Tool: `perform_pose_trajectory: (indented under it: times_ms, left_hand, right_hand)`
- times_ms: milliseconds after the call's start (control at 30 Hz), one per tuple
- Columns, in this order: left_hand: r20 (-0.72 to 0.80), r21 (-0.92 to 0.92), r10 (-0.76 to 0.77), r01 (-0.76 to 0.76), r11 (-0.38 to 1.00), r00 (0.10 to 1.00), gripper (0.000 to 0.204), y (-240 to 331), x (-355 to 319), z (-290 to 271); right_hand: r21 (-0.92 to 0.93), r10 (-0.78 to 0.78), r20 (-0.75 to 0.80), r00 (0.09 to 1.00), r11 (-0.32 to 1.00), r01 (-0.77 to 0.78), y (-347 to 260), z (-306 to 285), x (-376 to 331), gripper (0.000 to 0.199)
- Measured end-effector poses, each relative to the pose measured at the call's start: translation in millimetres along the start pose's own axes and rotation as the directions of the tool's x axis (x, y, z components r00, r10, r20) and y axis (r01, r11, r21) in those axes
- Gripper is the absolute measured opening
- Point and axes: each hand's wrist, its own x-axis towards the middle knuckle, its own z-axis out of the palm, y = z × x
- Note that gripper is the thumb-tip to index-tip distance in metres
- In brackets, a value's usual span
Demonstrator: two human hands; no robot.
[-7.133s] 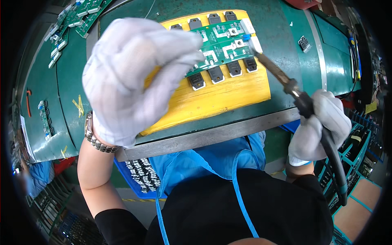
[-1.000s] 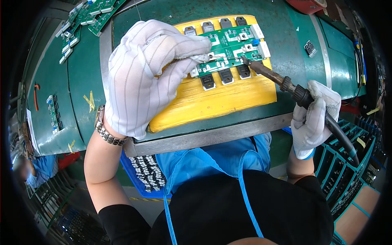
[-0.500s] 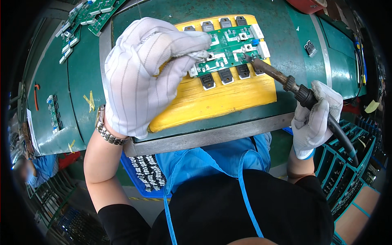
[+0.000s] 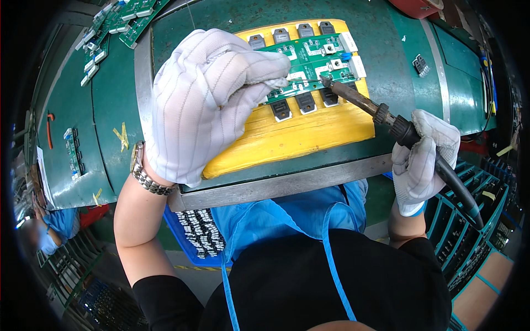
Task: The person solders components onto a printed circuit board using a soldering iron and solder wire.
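A green circuit board with white connectors lies on a yellow block. Black three-legged components stick out along its near and far edges. My left hand, in a white striped glove, is closed in a pinch over the board's left end, on a thin solder wire that runs to the right. My gloved right hand is wrapped round the black handle of a soldering iron. The iron's tip meets the board near the wire's end; whether they touch I cannot tell.
Several more circuit boards are heaped at the far left, and one board lies alone nearer. A loose black component rests on the right of the green table. A blue bin of small parts sits below the table edge. At left is another person.
The iron's tip has shifted left along the board, and my right hand has moved slightly with it. My left hand has shifted a little right and nearer.
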Motion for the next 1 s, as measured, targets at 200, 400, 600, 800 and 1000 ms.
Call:
perform_pose_trajectory:
  times_ms: [200, 400, 600, 800, 1000]
  left_hand:
    - [-0.023, 0.013, 0.044, -0.043, 0.999, 0.999, 0.026, 2.1, 0.8, 3.9]
    - [-0.134, -0.100, -0.025, 0.011, 0.995, 0.991, 0.017, 1.3, -0.2, -0.1]
    - [-0.070, -0.031, -0.023, 0.021, 0.999, 0.997, 0.015, -0.8, -1.6, -8.5]
    - [-0.064, -0.001, -0.012, 0.012, 1.000, 0.998, 0.013, -1.0, -1.5, -9.2]
    - [-0.044, 0.012, 0.005, -0.004, 1.000, 0.999, 0.014, -3.7, -1.6, -12.0]
  right_hand:
    - [-0.012, 0.035, -0.014, 0.999, 0.999, -0.035, -0.6, -0.4, -1.1, 0.021]
    - [-0.032, 0.016, -0.022, 1.000, 0.999, -0.016, -2.3, 1.4, 0.2, 0.019]
    - [-0.002, 0.012, -0.021, 1.000, 1.000, -0.012, 1.8, -0.2, -0.6, 0.019]
    - [0.119, 0.074, -0.160, 0.984, 0.991, -0.055, 0.3, 1.8, -5.5, 0.027]
    - [-0.272, -0.156, 0.000, 0.988, 0.950, 0.150, 9.7, -2.6, -5.3, 0.028]
